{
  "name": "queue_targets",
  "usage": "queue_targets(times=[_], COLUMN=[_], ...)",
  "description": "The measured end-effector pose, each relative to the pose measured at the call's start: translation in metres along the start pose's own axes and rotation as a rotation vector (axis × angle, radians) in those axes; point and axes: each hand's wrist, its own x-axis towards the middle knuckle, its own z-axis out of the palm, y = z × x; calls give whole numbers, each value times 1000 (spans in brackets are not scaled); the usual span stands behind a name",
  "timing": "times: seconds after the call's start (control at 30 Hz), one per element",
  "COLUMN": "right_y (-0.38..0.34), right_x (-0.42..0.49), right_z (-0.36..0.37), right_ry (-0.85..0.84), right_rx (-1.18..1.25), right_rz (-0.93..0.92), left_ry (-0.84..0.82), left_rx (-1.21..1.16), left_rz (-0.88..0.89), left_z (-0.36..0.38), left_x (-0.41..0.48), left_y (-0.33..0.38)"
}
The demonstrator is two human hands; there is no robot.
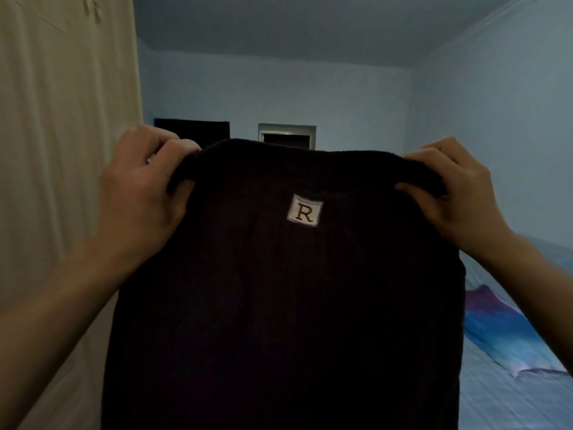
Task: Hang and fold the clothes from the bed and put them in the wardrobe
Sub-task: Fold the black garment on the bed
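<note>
Two bare hands hold one dark, near-black knitted garment (pixel 279 290) up in front of the camera, spread flat between them. Left hand (pixel 139 193) is closed on the garment's upper left corner, fingers curled over the top edge and thumb pressed behind the rolled fabric; right hand (pixel 455 193) is closed likewise on the upper right corner, thumb on the near face and fingers wrapped over the far side. Between the hands the top edge runs nearly level, slightly higher toward the left hand, and the cloth hangs straight down from both grips, its lower part running out of view at the bottom. A small white square label bearing a red-brown letter R (pixel 304 211) sits on the near face, below the top edge and roughly midway between the hands, a little nearer the right one, and tilted slightly. Left of the left hand stands a pale cream ribbed panel (pixel 62 150), apparently a wardrobe door, though this cannot be confirmed. Below and right of the right hand lies a bed with a light blue sheet (pixel 511 398), and on it a crumpled blue, purple and white cloth (pixel 502 327), well apart from both hands. Beyond the hands, a pale blue wall carries a small framed opening (pixel 286 135) and a dark rectangle (pixel 191 130).
</note>
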Motion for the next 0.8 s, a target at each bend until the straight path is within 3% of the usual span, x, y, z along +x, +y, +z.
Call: queue_targets(times=[0.23, 0.5, 0.8], right_y=[84, 205, 294], right_x=[-31, -88, -254], right_z=[145, 386, 634], right_ry=[-154, -374, -677], right_rx=[109, 176, 225], right_rz=[99, 334, 575], left_ry=[-233, -546, -885], left_rx=[-18, 2, 72], left_rz=[-82, -284, -449], left_z=[128, 364, 590], left_x=[-58, -160, -361], left_y=[-36, -98, -138])
